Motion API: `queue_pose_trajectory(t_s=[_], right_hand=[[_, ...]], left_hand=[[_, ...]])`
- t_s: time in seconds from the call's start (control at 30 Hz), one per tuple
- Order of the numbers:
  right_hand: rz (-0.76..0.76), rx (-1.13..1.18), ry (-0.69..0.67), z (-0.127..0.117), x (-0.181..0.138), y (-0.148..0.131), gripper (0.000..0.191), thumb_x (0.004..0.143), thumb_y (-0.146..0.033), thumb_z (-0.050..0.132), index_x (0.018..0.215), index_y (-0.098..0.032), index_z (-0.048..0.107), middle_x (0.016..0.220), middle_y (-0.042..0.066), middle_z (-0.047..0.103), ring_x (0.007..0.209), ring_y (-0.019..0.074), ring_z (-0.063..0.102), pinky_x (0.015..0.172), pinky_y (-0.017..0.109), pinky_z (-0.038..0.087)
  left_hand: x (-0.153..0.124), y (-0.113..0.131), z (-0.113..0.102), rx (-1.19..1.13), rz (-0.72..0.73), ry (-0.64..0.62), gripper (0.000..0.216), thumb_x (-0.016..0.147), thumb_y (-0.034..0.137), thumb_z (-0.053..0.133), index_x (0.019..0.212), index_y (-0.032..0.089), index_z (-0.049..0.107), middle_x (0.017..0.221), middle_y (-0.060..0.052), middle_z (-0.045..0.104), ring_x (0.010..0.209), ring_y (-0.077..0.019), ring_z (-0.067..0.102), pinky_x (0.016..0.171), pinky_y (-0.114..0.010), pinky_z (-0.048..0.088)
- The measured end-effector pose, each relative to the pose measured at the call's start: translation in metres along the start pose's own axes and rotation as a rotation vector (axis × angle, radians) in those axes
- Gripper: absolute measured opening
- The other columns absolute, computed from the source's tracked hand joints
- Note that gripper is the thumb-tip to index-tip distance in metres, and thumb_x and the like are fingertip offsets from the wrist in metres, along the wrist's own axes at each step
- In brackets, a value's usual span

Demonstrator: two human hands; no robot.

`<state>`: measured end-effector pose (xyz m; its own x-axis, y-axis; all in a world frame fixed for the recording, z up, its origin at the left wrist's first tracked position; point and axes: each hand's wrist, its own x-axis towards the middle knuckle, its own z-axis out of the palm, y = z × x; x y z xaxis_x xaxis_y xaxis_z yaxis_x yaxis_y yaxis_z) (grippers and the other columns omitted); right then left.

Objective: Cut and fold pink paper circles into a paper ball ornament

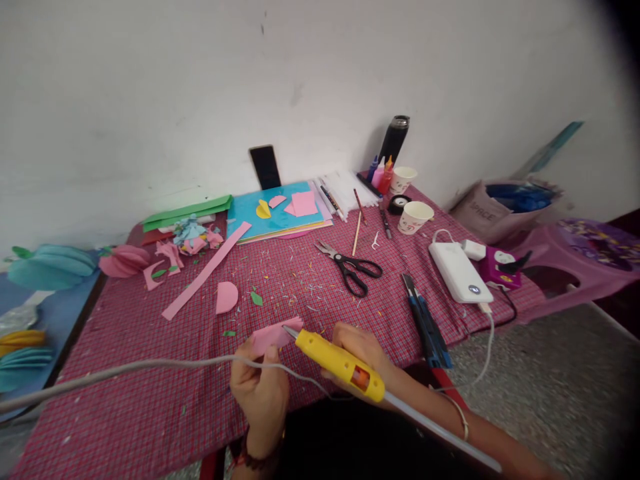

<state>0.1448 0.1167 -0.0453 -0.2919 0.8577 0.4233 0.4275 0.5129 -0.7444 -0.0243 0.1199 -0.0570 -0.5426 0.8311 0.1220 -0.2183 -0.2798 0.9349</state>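
Between the thumb and fingers of my left hand is a folded piece of pink paper, held just over the table's near edge. My right hand is closed around a yellow hot glue gun, with a long translucent glue stick sticking out of its back. The gun's metal nozzle is at the pink paper; whether it touches I cannot tell. A grey cord runs across in front of my left hand. Beyond it lies a pink half-round paper.
Black-handled scissors and a blue-black box cutter lie on the checked cloth. A white power bank, paper cups and glue bottles stand right. Coloured paper sheets and paper pumpkins are left and back.
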Motion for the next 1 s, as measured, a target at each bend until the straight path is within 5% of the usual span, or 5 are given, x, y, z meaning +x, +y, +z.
queue_pose_trajectory(t_s=[0.17,0.37,0.63,1.0], right_hand=[[0.042,0.137,-0.146,-0.011,0.003,0.003,0.04,0.085,-0.057,0.056,0.072,-0.02,0.047,0.068,-0.003,0.047,0.058,0.0109,0.044,0.052,0.024,0.032],[0.139,0.373,-0.3,-0.025,0.008,-0.002,0.042,0.083,-0.059,0.056,0.071,-0.02,0.043,0.07,-0.004,0.043,0.06,0.0106,0.041,0.054,0.024,0.032],[0.078,0.211,-0.131,-0.009,0.001,-0.001,0.036,0.083,-0.052,0.06,0.072,-0.02,0.047,0.068,-0.003,0.047,0.058,0.0107,0.043,0.052,0.024,0.031],[-0.045,0.025,-0.004,0.005,0.0,0.004,0.034,0.088,-0.047,0.056,0.068,-0.021,0.047,0.061,-0.004,0.046,0.051,0.0108,0.044,0.046,0.023,0.03]], left_hand=[[0.006,0.001,-0.002,-0.059,-0.021,-0.06,0.019,0.067,0.023,0.077,0.068,0.017,0.059,0.061,0.004,0.062,0.055,-0.0102,0.059,0.058,-0.024,0.052],[0.005,0.006,0.001,-0.099,-0.085,-0.265,0.012,0.075,0.021,0.071,0.073,0.018,0.059,0.079,-0.003,0.071,0.066,-0.0174,0.067,0.063,-0.032,0.054],[0.002,-0.005,-0.007,0.057,0.007,-0.166,0.014,0.074,0.024,0.071,0.071,0.018,0.059,0.064,0.001,0.063,0.059,-0.0132,0.06,0.061,-0.027,0.051],[0.002,-0.011,-0.012,0.145,0.103,-0.099,0.01,0.073,0.022,0.071,0.072,0.019,0.062,0.07,0.0,0.064,0.069,-0.0156,0.063,0.066,-0.028,0.05]])
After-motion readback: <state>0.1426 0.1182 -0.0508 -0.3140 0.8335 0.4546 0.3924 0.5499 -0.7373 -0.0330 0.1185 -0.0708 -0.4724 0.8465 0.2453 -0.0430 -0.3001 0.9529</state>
